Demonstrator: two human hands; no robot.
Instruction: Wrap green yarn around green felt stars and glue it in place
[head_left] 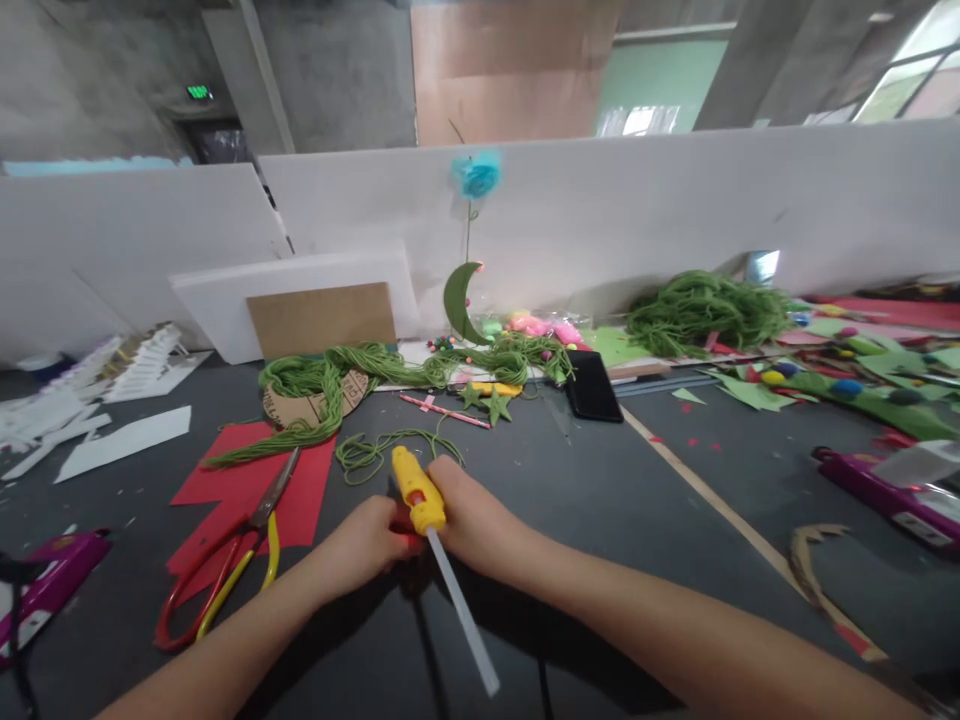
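A yellow hot glue gun (417, 488) is in front of me, with a long clear glue stick (463, 615) jutting from its back end toward me. My right hand (480, 515) is closed around the gun's right side. My left hand (364, 545) is closed at its left, around a red part that looks like the gun's trigger or handle; the fingertips are partly hidden. A loose loop of green yarn (364, 457) lies just beyond the gun. To the left, large scissors (262, 515) with red and yellow handles rest on red paper (304, 490).
Green yarn is wound on a cardboard piece (292, 408). Behind stand a green crescent moon (456, 300) and blue flower (478, 177). Green stars (496, 404), a black phone (592, 388) and a yarn heap (705, 312) lie further back. Purple tools (885, 495) sit right and left.
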